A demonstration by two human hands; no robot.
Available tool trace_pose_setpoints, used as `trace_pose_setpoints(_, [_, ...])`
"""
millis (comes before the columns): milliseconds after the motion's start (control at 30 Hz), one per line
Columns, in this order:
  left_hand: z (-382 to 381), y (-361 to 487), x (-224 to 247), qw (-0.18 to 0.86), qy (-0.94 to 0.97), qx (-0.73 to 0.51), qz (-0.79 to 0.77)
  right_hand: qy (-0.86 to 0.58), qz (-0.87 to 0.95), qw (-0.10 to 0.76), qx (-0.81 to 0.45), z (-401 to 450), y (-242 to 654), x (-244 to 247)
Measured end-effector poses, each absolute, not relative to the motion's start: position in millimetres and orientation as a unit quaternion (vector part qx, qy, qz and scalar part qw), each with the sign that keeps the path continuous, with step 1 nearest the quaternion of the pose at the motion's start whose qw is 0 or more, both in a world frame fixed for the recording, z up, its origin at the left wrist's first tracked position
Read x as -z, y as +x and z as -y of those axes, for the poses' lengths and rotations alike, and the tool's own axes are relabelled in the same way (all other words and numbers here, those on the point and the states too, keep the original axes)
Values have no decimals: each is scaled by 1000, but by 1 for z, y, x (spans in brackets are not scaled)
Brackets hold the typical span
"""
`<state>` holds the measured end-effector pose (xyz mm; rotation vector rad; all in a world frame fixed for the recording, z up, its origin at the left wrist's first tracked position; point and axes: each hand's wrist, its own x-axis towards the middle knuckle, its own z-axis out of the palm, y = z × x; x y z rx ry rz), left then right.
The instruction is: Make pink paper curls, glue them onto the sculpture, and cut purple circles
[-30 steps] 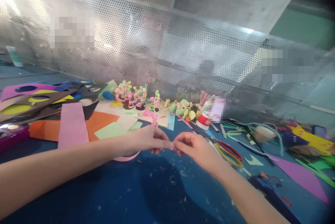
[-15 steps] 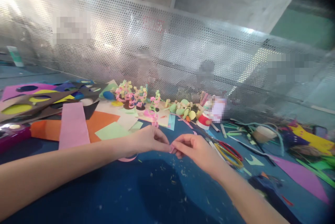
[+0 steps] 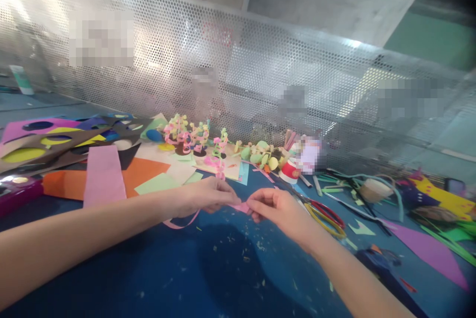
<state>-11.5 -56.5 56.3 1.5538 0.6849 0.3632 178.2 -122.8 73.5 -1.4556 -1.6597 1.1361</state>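
A narrow pink paper strip (image 3: 243, 207) stretches between my two hands above the blue table. My left hand (image 3: 208, 194) pinches it between thumb and fingers, and a loose curl of the strip hangs below that hand. At the strip's end, my right hand (image 3: 273, 204) grips it with thumb and forefinger; its other fingers are curled under. Just beyond the hands stand small pink and green paper figures (image 3: 221, 144) on dark round bases. Scissors with red and yellow handles (image 3: 327, 216) lie beside my right wrist.
Coloured sheets, among them an orange one (image 3: 145, 174) and a pink one (image 3: 104, 174), cover the left side. A red and white cup (image 3: 290, 171) stands at the back. Purple paper (image 3: 427, 251) and scraps lie right. A perforated metal screen (image 3: 241, 80) rises behind.
My left hand has slid slightly left along the strip, so more pink shows between the hands. The loose curl below has shifted left too. My right hand stays nearly in place.
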Motion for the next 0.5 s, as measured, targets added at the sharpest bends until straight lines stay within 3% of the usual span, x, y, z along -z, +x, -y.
trace_pose_setpoints(233, [61, -11, -59, 586, 728, -158, -320, -546, 629, 320, -452, 123, 178, -73])
trace_pose_setpoints(500, [60, -10, -60, 596, 718, -164, -321, -557, 630, 318, -438, 123, 177, -73])
